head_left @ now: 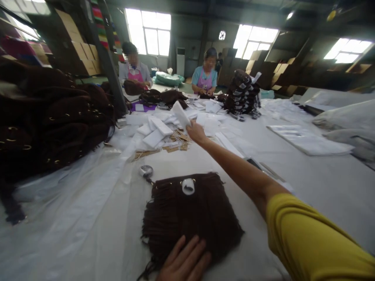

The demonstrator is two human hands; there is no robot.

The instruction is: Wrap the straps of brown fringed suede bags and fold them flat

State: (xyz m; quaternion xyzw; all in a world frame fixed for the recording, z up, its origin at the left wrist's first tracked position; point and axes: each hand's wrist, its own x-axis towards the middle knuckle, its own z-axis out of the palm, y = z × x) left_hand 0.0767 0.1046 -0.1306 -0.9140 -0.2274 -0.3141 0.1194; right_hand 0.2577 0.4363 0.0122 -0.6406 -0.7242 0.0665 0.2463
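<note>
A dark brown fringed bag [190, 214] lies flat on the white table in front of me, a white tag at its top edge. My left hand [184, 261] rests flat on the bag's near fringe, fingers spread. My right arm in a yellow sleeve stretches far forward. My right hand [195, 132] pinches a white flat packet [181, 114] lifted from a loose pile of white packets [155, 130]. Brown card tags [178, 140] lie scattered beside that pile.
A tall heap of brown bags [52, 121] fills the left side. Another stack of bags [243, 95] stands at the back. Two people sit working at the far end. Plastic sheets [307, 140] lie at right. A small metal object [145, 171] sits by the bag.
</note>
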